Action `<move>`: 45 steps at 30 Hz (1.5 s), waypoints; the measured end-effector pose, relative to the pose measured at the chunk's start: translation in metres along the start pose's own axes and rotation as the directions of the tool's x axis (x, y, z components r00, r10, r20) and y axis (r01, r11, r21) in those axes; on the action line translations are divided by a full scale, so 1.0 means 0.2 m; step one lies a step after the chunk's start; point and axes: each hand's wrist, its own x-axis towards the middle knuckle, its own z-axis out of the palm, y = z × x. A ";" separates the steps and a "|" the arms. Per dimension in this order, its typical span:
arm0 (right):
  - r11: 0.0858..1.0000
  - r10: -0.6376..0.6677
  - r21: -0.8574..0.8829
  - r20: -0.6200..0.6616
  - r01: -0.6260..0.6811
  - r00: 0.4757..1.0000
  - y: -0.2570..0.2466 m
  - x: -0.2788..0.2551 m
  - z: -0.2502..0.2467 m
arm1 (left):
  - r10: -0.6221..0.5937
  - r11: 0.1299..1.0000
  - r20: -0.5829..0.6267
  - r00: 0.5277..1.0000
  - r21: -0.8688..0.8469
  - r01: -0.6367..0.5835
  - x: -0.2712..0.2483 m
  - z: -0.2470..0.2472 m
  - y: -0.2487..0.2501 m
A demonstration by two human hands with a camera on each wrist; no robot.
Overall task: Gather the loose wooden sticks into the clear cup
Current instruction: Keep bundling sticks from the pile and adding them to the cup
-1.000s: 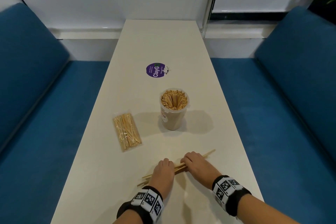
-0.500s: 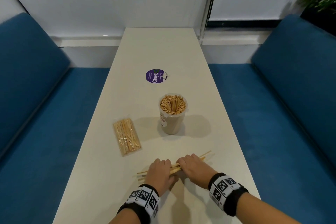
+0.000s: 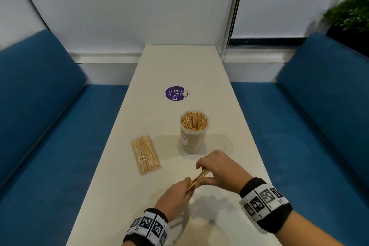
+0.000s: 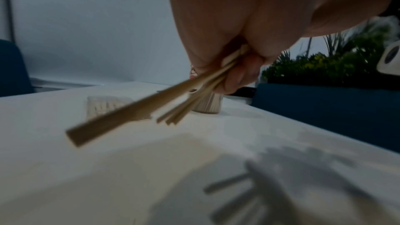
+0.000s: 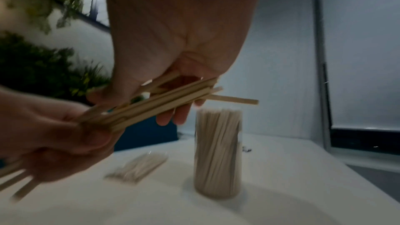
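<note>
Sticks (image 3: pixel 198 179) thin, pale wood, bundled unevenly; both hands (image 3: pixel 219 170) gripping.

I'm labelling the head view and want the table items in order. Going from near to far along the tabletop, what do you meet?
left hand → loose sticks held in both hands → right hand → clear cup full of sticks → purple sticker. The bagged sticks overlap this order, so I left them out.
</note>
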 end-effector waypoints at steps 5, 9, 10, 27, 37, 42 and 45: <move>0.974 0.189 0.198 -0.437 -0.111 0.880 0.01 -0.05 -0.06 | 0.028 0.991 -0.056 0.998 -0.127 -0.035 -0.05 -0.02 0.03; 0.932 0.219 0.355 -0.411 -0.066 0.885 -0.04 -0.05 -0.08 | 0.061 0.984 -0.103 0.993 -0.158 -0.077 -0.07 -0.04 0.09; 0.894 0.260 0.441 -0.372 -0.077 0.891 -0.05 -0.05 -0.10 | 0.060 0.982 -0.109 0.992 -0.170 -0.078 -0.08 -0.05 0.09; 0.279 0.715 0.950 -0.110 -0.137 0.691 -0.25 -0.02 -0.13 | -0.090 0.727 -0.059 0.994 -0.686 0.025 -0.11 -0.16 0.21; 0.373 0.608 0.919 -0.140 -0.126 0.782 -0.36 0.05 -0.15 | -0.002 0.688 -0.082 0.997 -0.724 -0.058 -0.17 -0.20 0.32; -0.197 0.553 0.904 0.422 -0.379 0.718 -0.37 0.03 -0.05 | -0.094 0.639 -0.299 0.950 -0.750 -0.173 -0.15 -0.26 0.34; -0.571 0.349 0.685 0.702 -0.453 0.621 -0.34 0.03 0.04 | -0.102 0.629 -0.434 0.895 -0.725 -0.280 -0.12 -0.29 0.35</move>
